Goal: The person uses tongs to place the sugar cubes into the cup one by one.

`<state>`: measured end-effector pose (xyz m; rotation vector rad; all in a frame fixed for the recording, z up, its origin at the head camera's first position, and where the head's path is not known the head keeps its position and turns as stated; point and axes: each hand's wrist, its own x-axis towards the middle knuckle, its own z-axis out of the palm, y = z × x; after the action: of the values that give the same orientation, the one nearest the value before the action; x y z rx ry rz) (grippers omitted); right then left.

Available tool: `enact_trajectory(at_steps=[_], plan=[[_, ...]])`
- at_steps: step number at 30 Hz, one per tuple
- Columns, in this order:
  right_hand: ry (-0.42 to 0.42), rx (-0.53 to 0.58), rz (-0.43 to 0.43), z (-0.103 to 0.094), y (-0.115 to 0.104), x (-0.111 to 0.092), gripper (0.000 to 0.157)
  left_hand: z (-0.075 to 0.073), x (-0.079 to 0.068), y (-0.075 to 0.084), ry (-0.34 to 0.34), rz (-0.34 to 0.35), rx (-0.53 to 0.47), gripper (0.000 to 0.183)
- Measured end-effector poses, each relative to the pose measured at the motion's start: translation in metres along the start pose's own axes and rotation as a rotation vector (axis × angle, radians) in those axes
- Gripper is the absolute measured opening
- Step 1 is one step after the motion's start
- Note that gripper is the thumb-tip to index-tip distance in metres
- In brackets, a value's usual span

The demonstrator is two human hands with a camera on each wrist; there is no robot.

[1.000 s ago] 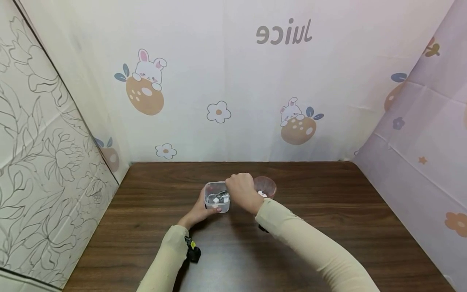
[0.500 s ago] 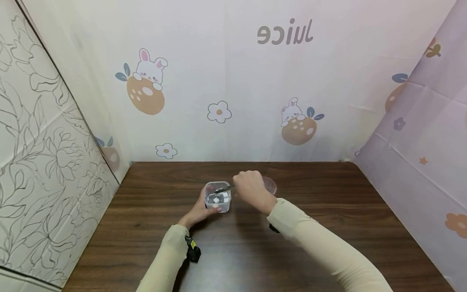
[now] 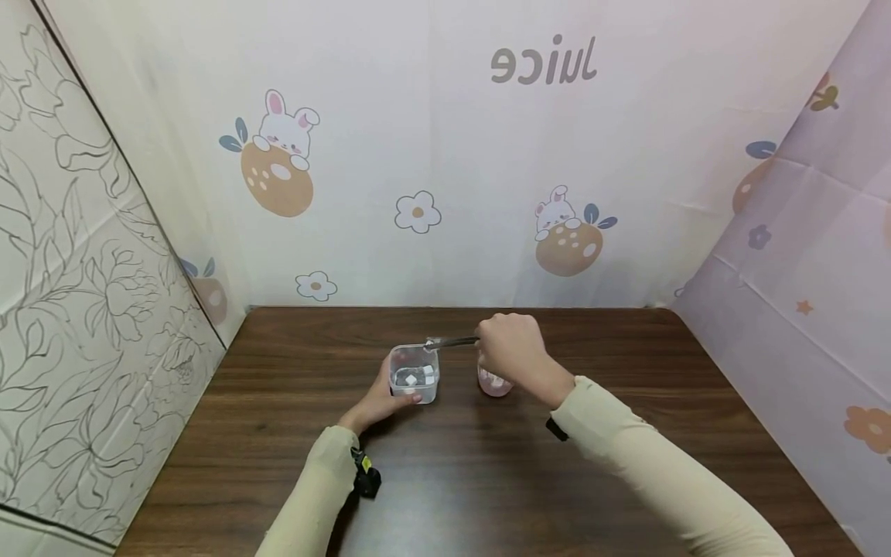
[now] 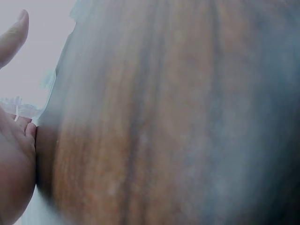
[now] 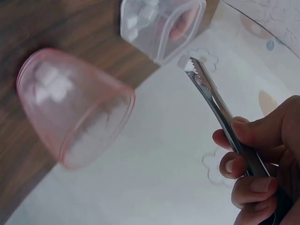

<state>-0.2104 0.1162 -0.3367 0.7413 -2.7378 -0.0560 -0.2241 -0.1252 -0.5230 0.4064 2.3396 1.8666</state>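
Observation:
My left hand (image 3: 376, 402) holds a clear square plastic container (image 3: 416, 395) upright on the table, thumb along its near side. White cubes (image 3: 428, 372) lie on its bottom. With my right hand (image 3: 513, 348) I grip metal tongs (image 5: 218, 105), which have serrated tips. Between those tips sits a small white cube (image 5: 184, 63). In the head view the tips are at the container's far right rim, raised above it. A pink transparent cup (image 5: 89, 103) stands right of the container, partly hidden below my right hand in the head view; it contains white cubes (image 5: 54, 85).
The brown wooden table (image 3: 292, 348) runs back to a printed curtain (image 3: 418, 155) with rabbits and flowers. A line-drawn floral panel (image 3: 90, 309) borders the left side and another curtain (image 3: 800, 271) the right. The left wrist view shows mostly blurred tabletop.
My right hand has moved right with the tongs, whose tips have come up out of the container to its far rim with a white cube. The left hand stays on the container.

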Motion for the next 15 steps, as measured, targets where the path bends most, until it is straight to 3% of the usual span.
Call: enact_trajectory(at_steps=[10,15], plan=[[-0.029,-0.046,0.075,-0.023,0.027,-0.012,0.008,-0.002,-0.014,0.034,-0.014,0.068,-0.044,0.092],[-0.024,-0.039,0.095,-0.031,0.037,-0.021,0.014,-0.002,-0.012,0.03,-0.007,0.085,-0.031,0.095]])
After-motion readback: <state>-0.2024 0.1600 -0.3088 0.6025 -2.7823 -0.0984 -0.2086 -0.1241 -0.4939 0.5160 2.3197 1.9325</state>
